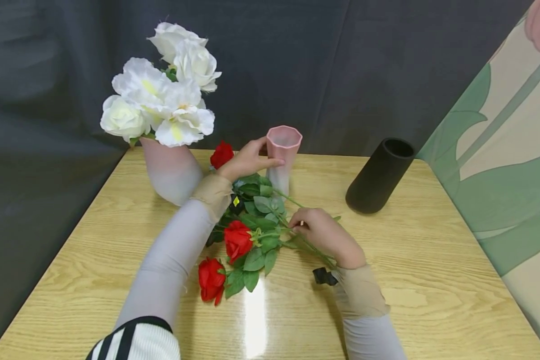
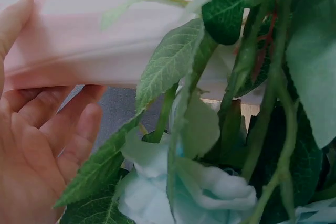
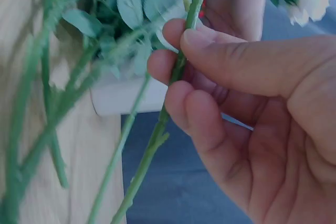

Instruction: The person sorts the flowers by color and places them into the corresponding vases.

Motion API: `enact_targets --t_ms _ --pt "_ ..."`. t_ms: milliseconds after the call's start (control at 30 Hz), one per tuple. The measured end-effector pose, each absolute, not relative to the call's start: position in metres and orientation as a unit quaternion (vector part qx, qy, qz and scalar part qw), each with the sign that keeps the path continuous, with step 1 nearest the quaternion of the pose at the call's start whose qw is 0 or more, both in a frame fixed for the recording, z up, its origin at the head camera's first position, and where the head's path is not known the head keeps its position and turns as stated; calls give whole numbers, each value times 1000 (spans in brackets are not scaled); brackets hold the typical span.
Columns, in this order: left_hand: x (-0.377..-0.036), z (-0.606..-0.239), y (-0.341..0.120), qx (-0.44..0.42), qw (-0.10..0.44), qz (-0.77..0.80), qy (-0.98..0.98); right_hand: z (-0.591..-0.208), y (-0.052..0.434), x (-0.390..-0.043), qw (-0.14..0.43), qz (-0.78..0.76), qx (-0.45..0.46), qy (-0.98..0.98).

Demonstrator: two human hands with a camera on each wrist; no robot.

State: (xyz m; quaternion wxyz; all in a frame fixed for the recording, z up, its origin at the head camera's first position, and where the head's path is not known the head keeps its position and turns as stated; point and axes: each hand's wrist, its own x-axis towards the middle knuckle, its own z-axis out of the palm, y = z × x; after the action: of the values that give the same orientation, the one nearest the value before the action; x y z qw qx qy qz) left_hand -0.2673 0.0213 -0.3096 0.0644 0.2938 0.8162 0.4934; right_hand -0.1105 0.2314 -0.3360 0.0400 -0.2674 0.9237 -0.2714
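My left hand [image 1: 249, 161] grips a slim pink-and-white faceted vase [image 1: 282, 155] near its rim, thumb in front and fingers behind. The vase stands upright at the back of the table. My right hand [image 1: 327, 234] pinches a green flower stem [image 3: 195, 6] between thumb and fingertips, just above the table. Leafy stems with red roses [image 1: 237, 241] lie in a bunch between my arms, blooms to the left. In the left wrist view, leaves and a pale bluish flower [image 2: 210, 192] cover part of the vase. Which bloom belongs to the pinched stem I cannot tell.
At the back left, a rounded pink-and-white vase [image 1: 168, 167] holds several white flowers [image 1: 162, 95]. A black slanted vase [image 1: 378, 177] stands at the back right. Behind the wooden table [image 1: 432, 300] hangs a dark cloth [image 1: 274, 65], with a floral-patterned cloth [image 1: 517, 150] at the right.
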Motion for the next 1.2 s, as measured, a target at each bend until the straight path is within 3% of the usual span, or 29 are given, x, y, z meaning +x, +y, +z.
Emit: enact_targets --t_ms 367,900,1200 --pt "-267 -312 20 292 45 489 821 -326 252 -112 12 -301 -248 921" --pt "-266 -312 18 296 38 476 827 -321 261 -112 -116 -352 -247 895" --pt "-264 -311 18 307 49 485 817 -321 257 -109 -206 -389 -194 877"
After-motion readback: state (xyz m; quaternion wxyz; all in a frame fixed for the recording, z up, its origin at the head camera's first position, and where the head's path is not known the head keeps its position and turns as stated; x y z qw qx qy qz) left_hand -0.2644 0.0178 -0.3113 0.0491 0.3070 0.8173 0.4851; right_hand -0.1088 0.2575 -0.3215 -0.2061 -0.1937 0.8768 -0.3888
